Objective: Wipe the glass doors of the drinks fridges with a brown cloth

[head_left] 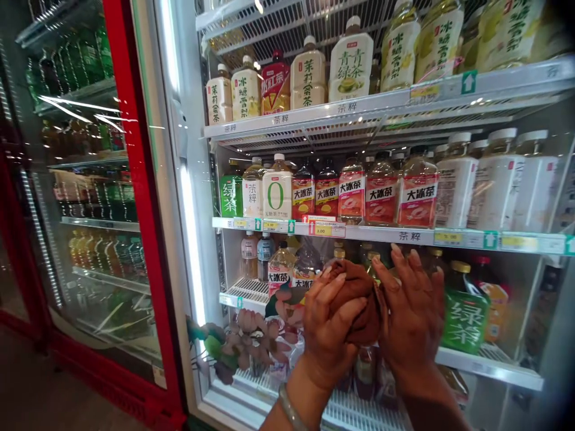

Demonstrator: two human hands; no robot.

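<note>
My left hand (330, 320) is closed around a bunched brown cloth (359, 293), with a pale bangle (291, 408) on that wrist. Beside it, my right hand (411, 305) has its fingers stretched upward, palm turned toward the cloth; whether it touches the cloth I cannot tell. Both hands are in front of the lower shelf of a drinks fridge. Behind them, bottles on that shelf are partly hidden. A green-labelled bottle (465, 308) stands just right of my right hand, and a bottle of iced tea (281, 269) is left of my left hand.
The middle shelf edge (381, 233) runs just above my fingertips, carrying several bottles with red, white and green labels. More bottles line the upper shelf (314, 115). Flower decorations (256, 338) sit at lower left. A red-framed glass door (146, 209) stands further left.
</note>
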